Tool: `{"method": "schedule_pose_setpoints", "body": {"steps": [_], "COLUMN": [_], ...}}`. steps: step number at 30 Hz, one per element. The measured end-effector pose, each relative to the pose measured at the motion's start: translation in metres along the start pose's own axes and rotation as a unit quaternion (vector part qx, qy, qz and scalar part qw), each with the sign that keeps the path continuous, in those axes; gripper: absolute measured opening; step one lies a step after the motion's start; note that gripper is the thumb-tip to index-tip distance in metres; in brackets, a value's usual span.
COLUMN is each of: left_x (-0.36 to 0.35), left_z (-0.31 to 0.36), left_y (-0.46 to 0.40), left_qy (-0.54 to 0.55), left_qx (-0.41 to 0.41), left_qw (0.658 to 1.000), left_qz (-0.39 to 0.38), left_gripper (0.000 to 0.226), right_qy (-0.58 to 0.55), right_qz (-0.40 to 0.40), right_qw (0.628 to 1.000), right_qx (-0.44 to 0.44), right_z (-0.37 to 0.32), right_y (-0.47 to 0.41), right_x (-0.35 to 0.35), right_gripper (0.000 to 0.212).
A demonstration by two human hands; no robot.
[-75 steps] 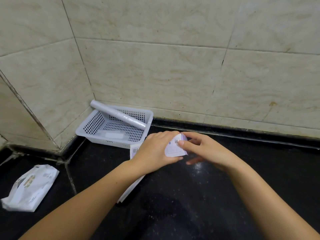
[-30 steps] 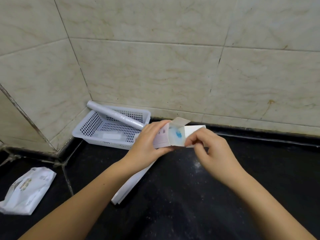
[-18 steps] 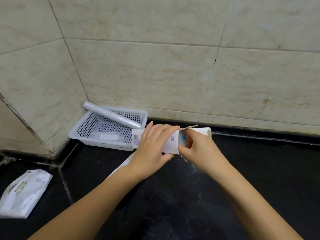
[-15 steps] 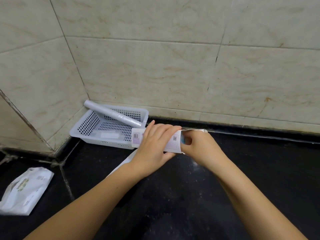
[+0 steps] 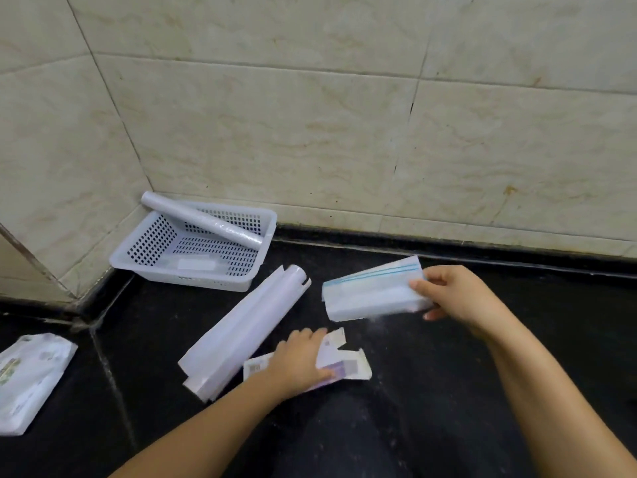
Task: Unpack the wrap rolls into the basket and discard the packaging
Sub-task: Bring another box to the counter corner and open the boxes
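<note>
Fingers of the right hand (image 5: 458,298) curl around one end of a flat white packet of folded plastic bags (image 5: 374,294), thumb on top and the other fingers beneath, holding it clear of the black countertop (image 5: 448,391). Thin blue stripes run along the packet's upper edge; no writing on it can be read. The left hand (image 5: 300,362) lies lower and nearer the camera, its fingers spread fairly flat and pressing down on an opened small carton (image 5: 348,365) that rests on the counter. The carton is white with a purple band and carries printed squares that look like a barcode and QR-type codes, too blurred to read.

Just left of that carton lies a long opened white box (image 5: 241,332), its flaps loose, running diagonally toward the corner. Behind it, pushed into the corner of the tiled wall (image 5: 310,132), sits a white perforated plastic basket (image 5: 138,250). One wrap roll (image 5: 203,219) lies slanted in the basket, its far end propped on the back left rim and its near end down by the right wall. A pale flat item on the basket floor is unclear. Well to the left, on the counter's edge, lies a white plastic pouch (image 5: 27,377) with small printing that is illegible.
</note>
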State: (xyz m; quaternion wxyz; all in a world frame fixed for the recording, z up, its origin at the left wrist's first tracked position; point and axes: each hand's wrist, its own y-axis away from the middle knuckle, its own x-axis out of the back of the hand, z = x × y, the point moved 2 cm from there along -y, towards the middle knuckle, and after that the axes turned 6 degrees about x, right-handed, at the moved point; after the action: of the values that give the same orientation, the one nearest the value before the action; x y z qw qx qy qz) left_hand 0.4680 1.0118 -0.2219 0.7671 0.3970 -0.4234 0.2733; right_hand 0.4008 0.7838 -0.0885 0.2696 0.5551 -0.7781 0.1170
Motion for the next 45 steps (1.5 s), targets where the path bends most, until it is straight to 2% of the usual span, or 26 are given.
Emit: {"method": "schedule_pose_setpoints", "body": {"steps": [2,4,5,6,7,9,10,12,14,16,17,18,19,21,23,24,25,27,28,30,32,34,37,41,43,45], "left_x": [-0.009,0.007,0.022,0.039,0.055,0.079,0.086,0.095,0.100,0.107,0.111,0.116,0.121,0.131,0.140,0.144,0.146,0.144,0.139,0.122,0.108,0.098,0.091,0.088,0.087,0.091], "left_z": [0.002,0.002,-0.001,-0.003,-0.006,-0.014,-0.018,-0.029,-0.046,-0.068,-0.079,-0.091,-0.102,-0.128,-0.157,-0.174,-0.194,-0.222,-0.248,-0.273,-0.281,-0.286,-0.287,-0.287,-0.288,-0.286], "left_y": [0.001,0.001,0.003,0.006,0.008,0.013,0.015,0.021,0.026,0.032,0.035,0.036,0.035,0.029,0.017,0.011,0.005,-0.005,-0.014,-0.026,-0.032,-0.036,-0.039,-0.042,-0.041,-0.040], "left_qy": [0.033,0.196,0.314,0.439,0.559,0.722,0.743,0.708,0.659,0.617,0.597,0.587,0.586,0.595,0.608,0.594,0.544,0.327,0.202,0.022,-0.039,-0.053,-0.068,-0.071,-0.076,-0.059], "left_qx": [-0.007,-0.014,-0.018,-0.027,-0.032,-0.019,-0.010,0.033,0.061,0.059,0.056,0.051,0.046,0.040,0.049,0.066,0.096,0.130,0.144,0.159,0.158,0.149,0.150,0.152,0.156,0.167], "left_qw": [0.998,0.978,0.947,0.895,0.825,0.689,0.668,0.705,0.744,0.775,0.789,0.796,0.796,0.787,0.770,0.773,0.794,0.880,0.919,0.960,0.967,0.966,0.961,0.956,0.959,0.963], "left_qz": [-0.057,-0.070,-0.067,-0.067,-0.069,-0.067,-0.047,0.027,0.091,0.124,0.133,0.141,0.146,0.162,0.188,0.214,0.254,0.320,0.308,0.230,0.194,0.204,0.224,0.240,0.225,0.204], "left_gripper": [0.103,0.099,0.088,0.072,0.059,0.047,0.042,0.027,0.021,0.020,0.019,0.019,0.020,0.020,0.015,0.014,0.016,0.031,0.040,0.053,0.061,0.064,0.065,0.065,0.067,0.067], "right_qy": [-0.079,-0.129,-0.150,-0.170,-0.187,-0.213,-0.221,-0.217,-0.128,0.049,0.104,0.134,0.156,0.186,0.189,0.194,0.196,0.194,0.203,0.224,0.252,0.275,0.291,0.351,0.353,0.304], "right_qz": [-0.015,-0.031,-0.038,-0.042,-0.048,-0.077,-0.100,-0.142,-0.142,-0.126,-0.133,-0.162,-0.198,-0.245,-0.257,-0.249,-0.236,-0.199,-0.192,-0.182,-0.199,-0.225,-0.293,-0.337,-0.325,-0.300], "right_qw": [0.997,0.991,0.987,0.983,0.980,0.972,0.968,0.964,0.981,0.988,0.977,0.962,0.944,0.921,0.918,0.920,0.925,0.940,0.942,0.941,0.931,0.918,0.895,0.863,0.866,0.889], "right_qx": [-0.014,-0.031,-0.042,-0.051,-0.056,-0.063,-0.066,-0.064,-0.020,0.075,0.130,0.177,0.214,0.240,0.234,0.230,0.223,0.197,0.184,0.174,0.175,0.178,0.169,0.137,0.142,0.167], "right_z": [0.008,0.015,0.017,0.018,0.019,0.015,0.011,0.002,-0.010,-0.032,-0.047,-0.064,-0.079,-0.104,-0.125,-0.134,-0.140,-0.145,-0.150,-0.154,-0.155,-0.154,-0.144,-0.126,-0.122,-0.127], "right_y": [0.002,0.002,0.000,-0.002,-0.004,-0.010,-0.013,-0.020,-0.030,-0.042,-0.046,-0.050,-0.055,-0.070,-0.096,-0.111,-0.128,-0.155,-0.176,-0.201,-0.213,-0.219,-0.216,-0.217,-0.217,-0.211], "right_x": [-0.006,-0.014,-0.020,-0.025,-0.032,-0.051,-0.062,-0.086,-0.105,-0.121,-0.130,-0.142,-0.155,-0.181,-0.203,-0.211,-0.221,-0.231,-0.254,-0.282,-0.310,-0.343,-0.382,-0.398,-0.388,-0.365], "right_gripper": [0.015,0.015,0.014,0.013,0.013,0.014,0.014,0.013,0.017,0.056,0.070,0.073,0.066,0.034,0.009,0.006,0.008,0.020,0.024,0.029,0.036,0.041,0.032,0.056,0.063,0.068]}}
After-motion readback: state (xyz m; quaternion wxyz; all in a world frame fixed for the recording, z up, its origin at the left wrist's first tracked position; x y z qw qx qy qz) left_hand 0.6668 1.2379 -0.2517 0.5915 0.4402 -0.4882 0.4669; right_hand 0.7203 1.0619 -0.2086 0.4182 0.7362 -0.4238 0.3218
